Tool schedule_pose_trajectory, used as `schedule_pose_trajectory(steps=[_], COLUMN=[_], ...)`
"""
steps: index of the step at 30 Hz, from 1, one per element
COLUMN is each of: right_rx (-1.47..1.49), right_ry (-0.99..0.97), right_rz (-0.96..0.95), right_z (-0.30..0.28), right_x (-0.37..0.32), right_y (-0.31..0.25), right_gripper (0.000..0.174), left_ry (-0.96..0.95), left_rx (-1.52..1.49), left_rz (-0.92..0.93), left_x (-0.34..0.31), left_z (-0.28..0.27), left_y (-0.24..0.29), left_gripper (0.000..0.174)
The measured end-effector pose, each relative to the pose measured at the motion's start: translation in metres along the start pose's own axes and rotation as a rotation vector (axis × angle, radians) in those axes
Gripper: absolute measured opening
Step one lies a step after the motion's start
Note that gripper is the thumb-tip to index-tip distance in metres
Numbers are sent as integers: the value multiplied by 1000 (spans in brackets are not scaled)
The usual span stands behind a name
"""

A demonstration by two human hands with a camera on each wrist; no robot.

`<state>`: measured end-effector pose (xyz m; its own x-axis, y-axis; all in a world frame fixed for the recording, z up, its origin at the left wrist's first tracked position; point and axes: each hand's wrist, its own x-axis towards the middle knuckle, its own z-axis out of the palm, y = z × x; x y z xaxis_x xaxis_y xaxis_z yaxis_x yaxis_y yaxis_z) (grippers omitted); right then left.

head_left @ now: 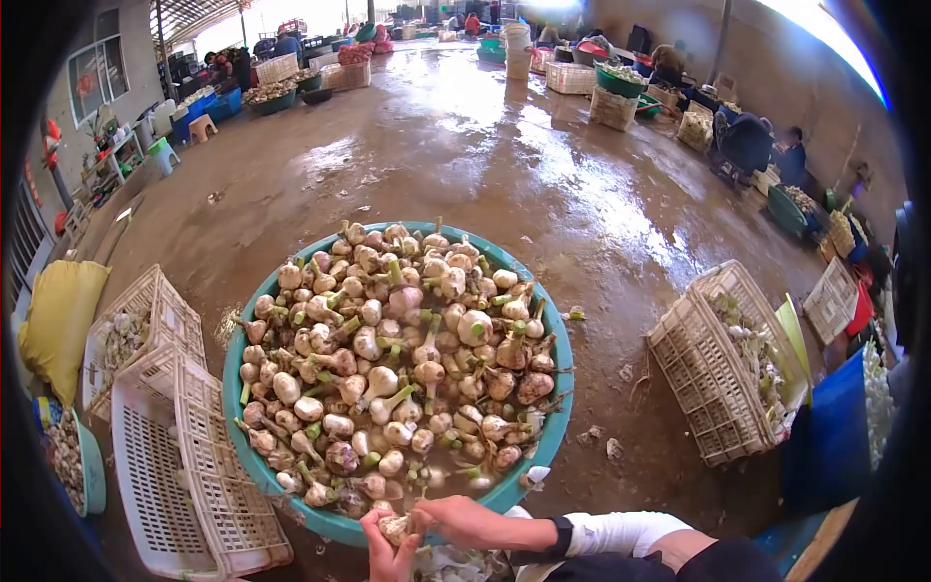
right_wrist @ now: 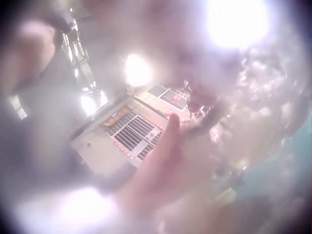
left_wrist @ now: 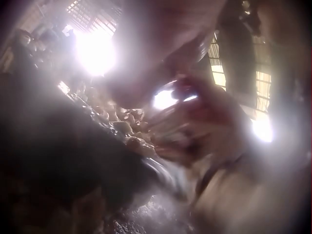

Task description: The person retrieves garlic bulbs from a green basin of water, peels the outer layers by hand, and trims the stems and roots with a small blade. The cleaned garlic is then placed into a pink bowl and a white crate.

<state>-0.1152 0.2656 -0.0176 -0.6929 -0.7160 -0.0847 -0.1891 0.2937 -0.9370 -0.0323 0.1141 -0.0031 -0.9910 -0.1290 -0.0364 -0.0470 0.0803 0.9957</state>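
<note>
Bulb: a single garlic bulb [head_left: 395,527] was held just over the near rim of the basin, between both hands at the bottom of the head view.
Left hand: the left hand [head_left: 386,557] cupped the bulb from below, fingers curled round it.
Right hand: the right hand [head_left: 464,522], wearing a black wristband [head_left: 562,535] and white sleeve [head_left: 626,532], pinched the bulb's top.
Wrist views: both were blurred and glare-struck and added little.
Basin: a teal basin [head_left: 563,388] stood before the person, heaped with wet garlic [head_left: 398,359], many bulbs stalked.
Step in hand: judged to be stripping or trimming this one bulb.
Next move calls for: a steady hold underneath while the pinching fingers pulled skin away from the cloves.
Surroundings: white crates [head_left: 184,466] lay at the left and a tipped crate [head_left: 718,378] at the right, on a wet floor [head_left: 465,165].
</note>
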Motion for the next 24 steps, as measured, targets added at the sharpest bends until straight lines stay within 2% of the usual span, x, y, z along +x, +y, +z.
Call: schedule_pose_trajectory(steps=[1,2,4,6,8,9,10,12,13,14,16,17,19,20,21,22,23,24], right_rx=[49,51,57,104,398,529,839,902,907,972,1043,1050,1052,725,394,63,56,58], right_ry=[-31,-31,-178,-186,-143,-205,-46,7,4,39,72,56,36,60,83,101,-12,-16], right_rz=[82,80,196,160,99,444,363,393,391,394,405,390,379,208,38,-129,21,23], right_z=[9,12,15,16,8,-4,7,20,22,23,26,28,29,29,28,26,15,15], right_x=[2,2,2,-5,-5,1,-1,9,11,14,14,14,13,10,8,6,6,7], right_y=[2,3,2,12,13,-2,5,3,2,-1,2,8,11,10,6,2,-16,-9], right_gripper=[27,27,33,37,38,34,33,23,23,20,20,23,27,31,35,40,40,40], left_ry=[77,78,126,71,227,230,231,64,75,76,79,77,-30,-28,-38,-46,135,139], left_rx=[162,166,134,41,-67,-105,-104,214,61,65,403,406,-815,-818,-993,-1163,-971,-973], left_rz=[113,113,63,39,-108,-87,-93,117,26,23,268,261,-198,-202,-414,-630,-711,-714], left_x=[0,0,-1,-6,-4,-2,-2,-1,-1,0,2,1,0,0,2,4,5,5], left_z=[2,1,-2,-17,-21,-16,-11,-7,-7,-8,-12,-13,-14,-17,-22,-24,-19,-18], left_y=[6,4,-10,-37,-37,-17,-15,-13,-14,-13,-14,-18,-29,-33,-37,-36,-34,-32], left_gripper=[43,43,45,46,46,48,48,52,57,57,55,55,52,52,37,36,30,30])
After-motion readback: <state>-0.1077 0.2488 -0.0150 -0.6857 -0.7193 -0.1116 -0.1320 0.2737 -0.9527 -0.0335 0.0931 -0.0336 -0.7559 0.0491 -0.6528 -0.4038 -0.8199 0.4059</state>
